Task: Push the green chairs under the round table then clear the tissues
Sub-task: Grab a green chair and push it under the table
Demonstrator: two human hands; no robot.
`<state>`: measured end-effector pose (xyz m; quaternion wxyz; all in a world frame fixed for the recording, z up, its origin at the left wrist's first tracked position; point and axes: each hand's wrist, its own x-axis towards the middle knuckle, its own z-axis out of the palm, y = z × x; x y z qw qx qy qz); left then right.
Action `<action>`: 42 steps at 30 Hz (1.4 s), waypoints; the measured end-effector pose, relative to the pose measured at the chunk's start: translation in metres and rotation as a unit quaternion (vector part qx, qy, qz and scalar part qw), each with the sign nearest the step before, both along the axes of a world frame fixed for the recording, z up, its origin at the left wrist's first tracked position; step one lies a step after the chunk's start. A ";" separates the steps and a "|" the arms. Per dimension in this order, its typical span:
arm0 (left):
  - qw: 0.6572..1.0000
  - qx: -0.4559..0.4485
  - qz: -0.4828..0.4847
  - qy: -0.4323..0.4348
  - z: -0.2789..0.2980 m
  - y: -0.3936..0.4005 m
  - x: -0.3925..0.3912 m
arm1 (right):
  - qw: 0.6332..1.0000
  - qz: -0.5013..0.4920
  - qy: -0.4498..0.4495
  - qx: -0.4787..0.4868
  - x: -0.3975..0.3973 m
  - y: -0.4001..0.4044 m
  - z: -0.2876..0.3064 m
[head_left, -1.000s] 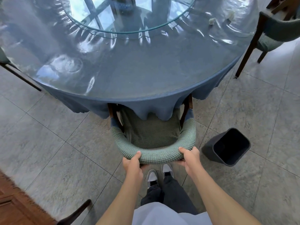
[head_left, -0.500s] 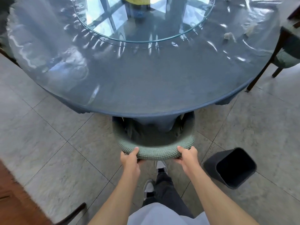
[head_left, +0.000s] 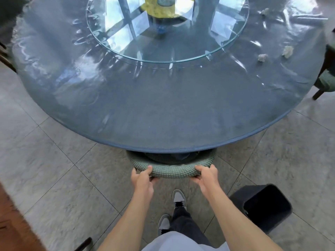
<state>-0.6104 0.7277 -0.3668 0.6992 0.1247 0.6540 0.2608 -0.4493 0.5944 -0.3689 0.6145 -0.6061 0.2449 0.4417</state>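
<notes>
Both hands are on the green chair point(head_left: 173, 171) right now. The left hand point(head_left: 141, 180) has its grip wrapped around the curved backrest near its left end, thumb on top and fingers tucked underneath. The right hand point(head_left: 205, 175) has the same kind of grip near the right end of that backrest. The chair sits almost all the way under the near edge of the round desk point(head_left: 163, 124); only the padded back rim pokes out from under the blue cloth.

Over on the far right part of the desk there are three crumpled tissues: one point(head_left: 262, 57) just outside the glass turntable point(head_left: 166, 29), another point(head_left: 287, 51) a bit further right of it, and a third point(head_left: 265, 11) further back. A second green chair point(head_left: 326, 80) stands at the desk's right edge, not tucked in. A black bin point(head_left: 262, 205) sits on the floor to the right of the gripped chair, and the person's sneakers are just behind it.
</notes>
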 end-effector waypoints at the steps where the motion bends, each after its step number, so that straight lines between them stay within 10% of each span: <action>1: 1.000 -0.001 0.002 -0.001 -0.001 0.004 0.003 | 1.000 -0.002 0.005 0.003 0.003 0.004 0.000; 30: 0.998 0.014 -0.028 0.048 -0.004 0.031 0.026 | 1.000 0.007 -0.020 -0.012 0.025 0.033 0.011; 42: 0.948 0.187 -0.153 0.208 0.038 0.037 0.018 | 0.901 0.174 -0.331 -0.219 0.028 0.035 0.057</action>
